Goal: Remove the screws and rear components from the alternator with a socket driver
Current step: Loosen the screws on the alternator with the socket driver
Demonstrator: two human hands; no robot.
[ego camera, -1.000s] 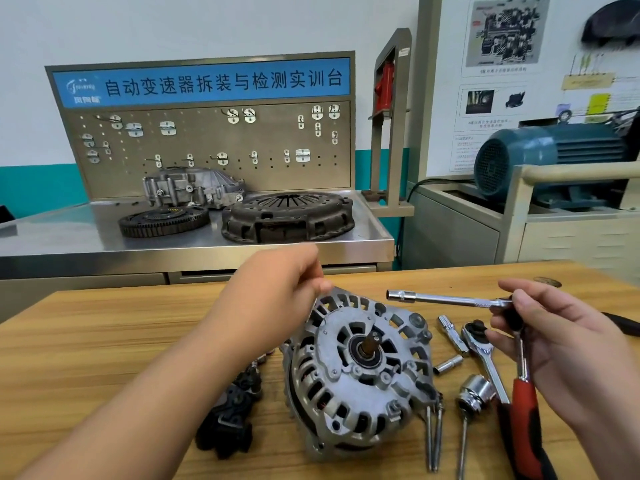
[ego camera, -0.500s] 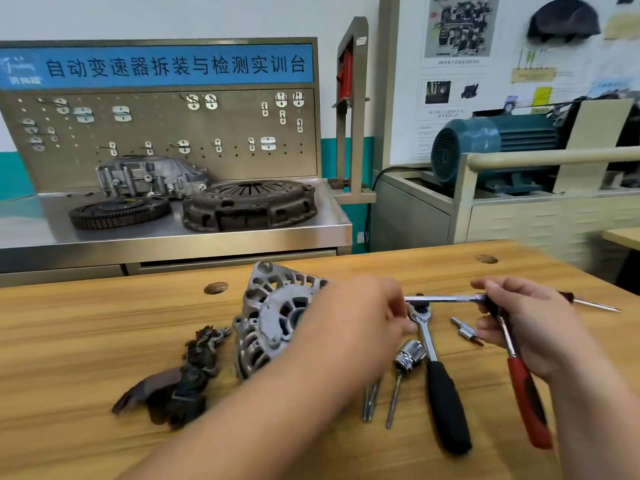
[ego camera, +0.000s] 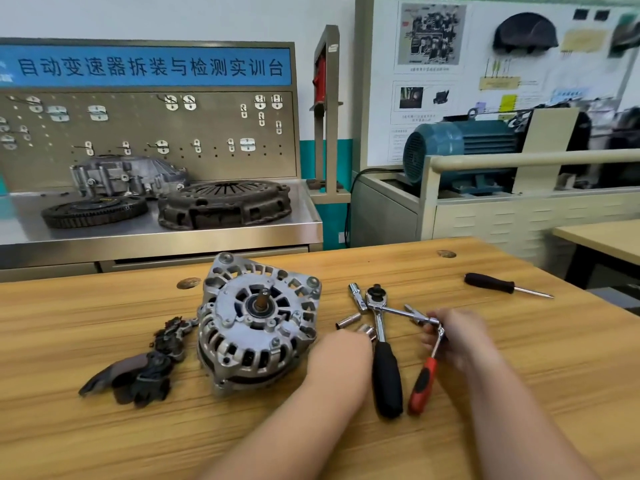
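Left hand (ego camera: pixel 341 351) withdrawn to lower centre, its grip impossible to tell, alternator (ego camera: pixel 256 320) uncovered, right hand (ego camera: pixel 457 337) still pinching red-handled socket driver (ego camera: pixel 424 379), lowered toward table (ego camera: pixel 104 306)

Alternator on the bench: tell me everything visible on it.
The alternator is a silver-grey cast housing, seemingly aluminium, with slotted vents round face and rim. A bare shaft stub stands out of the central bearing; bolt heads dot the face, mounting ears sit on top. It rests tilted on the wooden table, face toward the camera. Black parts lie at its left, the left hand near its right; contact unclear.
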